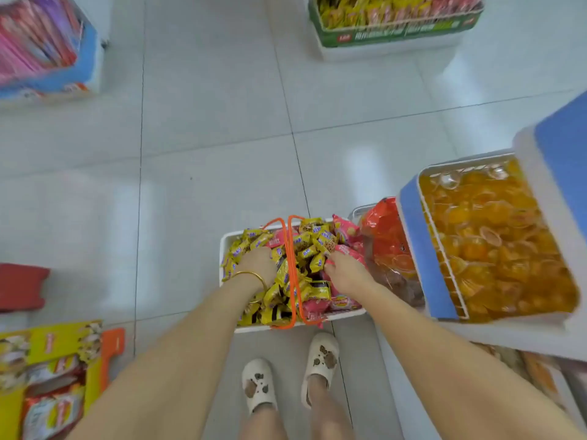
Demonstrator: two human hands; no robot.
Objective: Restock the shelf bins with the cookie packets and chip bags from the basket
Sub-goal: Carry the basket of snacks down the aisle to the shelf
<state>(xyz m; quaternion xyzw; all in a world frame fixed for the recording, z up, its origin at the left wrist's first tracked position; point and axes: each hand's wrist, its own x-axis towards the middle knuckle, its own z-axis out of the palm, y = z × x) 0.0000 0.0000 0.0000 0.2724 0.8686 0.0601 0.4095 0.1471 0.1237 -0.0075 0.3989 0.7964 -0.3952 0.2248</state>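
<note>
A white basket (pixel 226 242) with orange handles (pixel 290 268) stands on the floor just ahead of my feet. It is heaped with yellow cookie packets (pixel 313 246) on the left and pink packets (pixel 344 231) on the right. My left hand (pixel 257 263), a gold bangle on its wrist, is dug into the yellow packets with fingers curled into the pile. My right hand (pixel 344 271) reaches into the pink packets, its fingertips hidden among them. A red-orange chip bag (pixel 387 236) lies against the basket's right side.
A blue-edged shelf bin (pixel 413 236) of orange jelly cups stands at the right. A green bin (pixel 394 33) of yellow and red packets is far ahead, a blue bin (pixel 85 61) of pink packs at far left. Yellow snack boxes (pixel 54 360) sit at lower left.
</note>
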